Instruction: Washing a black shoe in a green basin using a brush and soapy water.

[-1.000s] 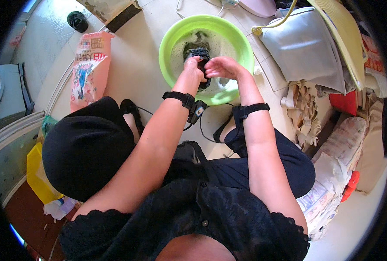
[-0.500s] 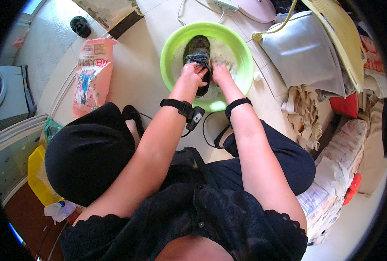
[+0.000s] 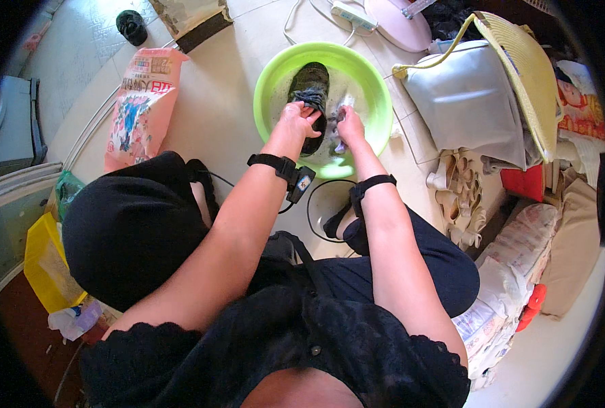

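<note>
A dark lace-up shoe (image 3: pixel 310 80) lies in a lime-green basin (image 3: pixel 382 85) of sudsy water, its toe pointing away from me. My left hand (image 3: pixel 300 118) grips the shoe at its tongue and opening, fingers over the near end of the laces. To the right of the shoe, my right hand (image 3: pixel 350 125) is closed on what looks like a scrub brush (image 3: pixel 341 145), pale purple and white with dark bristles toward the shoe. Foam covers part of the brush, and my fingers hide its middle.
Left of the basin stands a pink printed bag (image 3: pixel 142 109). A second dark shoe (image 3: pixel 131 27) is on the floor beyond it. Behind the basin lie a white power strip (image 3: pixel 354 17) and cord. At right are a grey bag (image 3: pixel 455 95), a straw hat (image 3: pixel 520 81) and several pale shoes (image 3: pixel 457 197).
My right hand has come up out of the suds, and the brush in it now shows. The left hand keeps its hold on the shoe. The whole view has shifted slightly.
</note>
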Available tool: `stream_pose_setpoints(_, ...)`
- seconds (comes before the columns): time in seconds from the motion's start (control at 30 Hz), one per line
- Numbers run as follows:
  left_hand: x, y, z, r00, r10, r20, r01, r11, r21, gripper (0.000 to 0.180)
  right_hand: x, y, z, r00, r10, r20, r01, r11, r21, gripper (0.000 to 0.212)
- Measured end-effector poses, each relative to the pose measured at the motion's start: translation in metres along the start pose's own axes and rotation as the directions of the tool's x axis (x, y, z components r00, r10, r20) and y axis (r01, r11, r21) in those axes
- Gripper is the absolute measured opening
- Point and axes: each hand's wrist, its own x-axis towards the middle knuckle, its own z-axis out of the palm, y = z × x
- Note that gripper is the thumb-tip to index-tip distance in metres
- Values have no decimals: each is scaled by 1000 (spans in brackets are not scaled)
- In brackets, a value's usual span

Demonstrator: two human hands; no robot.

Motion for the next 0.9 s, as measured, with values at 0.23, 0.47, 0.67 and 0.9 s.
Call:
stream_pose_setpoints(0.23, 2, -9, 15, 999, -24, -49, 23, 999, -22, 16, -7, -44, -69, 978, -33, 208, 4, 990, 138, 75)
stream_pose_setpoints(0.47, 48, -10, -7, 972, 217, -96, -200, 967, 158, 6, -26, -78, -143, 920, -218, 325, 269, 956, -121, 68)
stream_pose_setpoints(0.67, 18, -7, -10, 977, 213, 8, -212, 962, 173, 11, -63, -121, -182, 797, -198, 571, 266, 963, -37, 59)
stream_pose_setpoints(0.9, -49, -8, -34, 901, 265, 343, -337, 926, 169, 23, -63, -131, -182, 706, -164, 689, 336, 934, -122, 55)
